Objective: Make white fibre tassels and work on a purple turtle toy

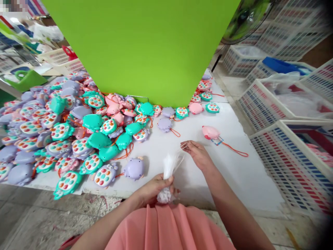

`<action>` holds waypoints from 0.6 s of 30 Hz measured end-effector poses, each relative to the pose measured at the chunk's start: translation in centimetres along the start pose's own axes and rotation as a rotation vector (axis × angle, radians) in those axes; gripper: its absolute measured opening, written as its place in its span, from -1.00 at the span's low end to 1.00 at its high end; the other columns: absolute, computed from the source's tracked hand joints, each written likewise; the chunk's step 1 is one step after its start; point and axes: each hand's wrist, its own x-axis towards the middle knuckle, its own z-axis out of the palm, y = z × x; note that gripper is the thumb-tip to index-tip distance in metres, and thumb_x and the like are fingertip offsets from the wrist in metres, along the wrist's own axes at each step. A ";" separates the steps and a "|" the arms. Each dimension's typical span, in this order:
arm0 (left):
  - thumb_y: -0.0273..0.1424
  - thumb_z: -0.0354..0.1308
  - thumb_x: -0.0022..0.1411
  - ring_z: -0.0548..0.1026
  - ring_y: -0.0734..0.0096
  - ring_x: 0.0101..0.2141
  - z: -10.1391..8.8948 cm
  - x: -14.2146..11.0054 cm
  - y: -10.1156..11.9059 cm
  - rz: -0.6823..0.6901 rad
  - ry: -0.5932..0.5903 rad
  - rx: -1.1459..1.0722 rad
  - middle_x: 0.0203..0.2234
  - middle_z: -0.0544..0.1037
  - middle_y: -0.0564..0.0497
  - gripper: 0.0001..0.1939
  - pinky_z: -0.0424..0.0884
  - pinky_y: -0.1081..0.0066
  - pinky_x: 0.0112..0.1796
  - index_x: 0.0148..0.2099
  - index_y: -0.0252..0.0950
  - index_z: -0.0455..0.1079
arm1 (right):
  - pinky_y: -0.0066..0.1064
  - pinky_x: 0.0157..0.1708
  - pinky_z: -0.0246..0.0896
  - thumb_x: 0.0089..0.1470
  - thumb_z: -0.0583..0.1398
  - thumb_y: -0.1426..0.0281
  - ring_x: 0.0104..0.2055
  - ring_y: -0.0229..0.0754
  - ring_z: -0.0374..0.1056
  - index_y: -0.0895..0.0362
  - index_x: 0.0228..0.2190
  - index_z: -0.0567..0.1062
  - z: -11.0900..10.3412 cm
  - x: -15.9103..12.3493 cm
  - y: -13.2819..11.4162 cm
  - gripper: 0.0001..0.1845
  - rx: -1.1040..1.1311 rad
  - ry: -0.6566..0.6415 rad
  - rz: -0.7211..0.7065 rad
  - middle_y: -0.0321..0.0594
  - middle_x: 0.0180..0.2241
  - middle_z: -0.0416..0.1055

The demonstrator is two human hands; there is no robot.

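Close to my body, my left hand [155,188] is closed around a clear plastic bag [169,166]. Small white pieces bulge at the bag's lower end, too small to name, and its gathered top points up. My right hand [199,155] pinches thin pale strands [184,146] that stretch toward the bag's neck; whether they are a rubber band or string I cannot tell. Beyond my right hand lies a pink animal-shaped toy [210,132] with an orange cord loop. A lilac toy [134,169] rests left of the bag.
A large pile of teal, lilac and pink toys [99,140] covers the table's left side. Behind them stands a green panel [145,52]. More toys line the panel's foot. White plastic crates [275,139] are stacked on the right, with a fan [246,19] behind.
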 end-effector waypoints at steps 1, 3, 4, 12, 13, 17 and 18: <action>-0.18 0.27 0.05 0.40 0.46 -0.56 0.0 0.0 0.3 0.029 -0.003 -0.019 -0.68 0.33 0.06 -0.63 0.35 0.36 -0.27 -0.52 -0.37 0.29 | -0.32 -0.18 0.23 -0.08 0.29 0.09 -0.30 -0.19 0.33 0.12 -0.43 0.55 -0.4 0.1 0.0 -0.66 -0.022 0.021 0.007 -0.20 -0.37 0.45; -0.21 0.28 0.04 0.35 0.51 -0.60 0.0 0.0 0.8 0.032 -0.027 -0.029 -0.71 0.28 0.13 -0.65 0.35 0.32 -0.24 -0.51 -0.34 0.25 | -0.35 -0.25 0.24 -0.11 0.31 0.09 -0.39 -0.24 0.31 0.12 -0.46 0.53 -0.8 0.1 -0.2 -0.66 0.002 0.042 0.028 -0.25 -0.44 0.41; -0.21 0.28 0.04 0.34 0.51 -0.61 0.0 0.1 1.0 0.004 -0.043 -0.019 -0.71 0.27 0.13 -0.64 0.36 0.30 -0.24 -0.50 -0.34 0.23 | -0.35 -0.27 0.25 -0.12 0.32 0.10 -0.41 -0.25 0.30 0.12 -0.49 0.50 -0.8 -0.1 -0.3 -0.67 0.053 0.039 0.042 -0.28 -0.47 0.38; -0.17 0.31 -0.01 0.33 0.50 -0.64 -0.8 0.2 0.4 -0.208 -0.084 0.079 -0.72 0.28 0.12 -0.61 0.35 0.40 -0.45 -0.48 -0.35 0.24 | -0.33 -0.38 0.26 0.02 0.17 0.09 -0.48 -0.25 0.23 0.01 -0.53 0.40 0.4 0.0 -1.8 -0.72 0.325 -0.021 0.076 -0.33 -0.47 0.35; -0.17 0.31 -0.01 0.34 0.50 -0.63 -0.8 0.2 0.3 -0.207 -0.093 0.075 -0.72 0.28 0.12 -0.61 0.35 0.39 -0.44 -0.48 -0.35 0.24 | -0.36 -0.41 0.25 0.03 0.17 0.12 -0.49 -0.28 0.22 -0.02 -0.47 0.45 0.2 0.3 -2.1 -0.78 0.347 0.007 0.056 -0.33 -0.40 0.40; -0.18 0.29 0.02 0.35 0.51 -0.61 -0.9 0.0 0.8 -0.107 -0.085 0.039 -0.70 0.30 0.12 -0.62 0.36 0.34 -0.31 -0.48 -0.35 0.24 | -0.48 -0.54 0.21 -0.04 0.21 0.25 -0.44 -0.32 0.26 -0.13 -0.24 0.50 -1.6 1.1 -3.0 -0.76 0.432 0.063 -0.007 -0.35 -0.05 0.39; -0.18 0.29 0.02 0.36 0.50 -0.60 -0.9 0.0 1.0 -0.070 -0.066 0.035 -0.69 0.30 0.12 -0.62 0.36 0.32 -0.29 -0.48 -0.35 0.23 | -0.51 -0.56 0.20 -0.09 0.24 0.30 -0.40 -0.31 0.29 -0.13 -0.22 0.50 -2.2 1.0 -3.0 -0.70 0.427 0.069 -0.006 -0.35 -0.02 0.38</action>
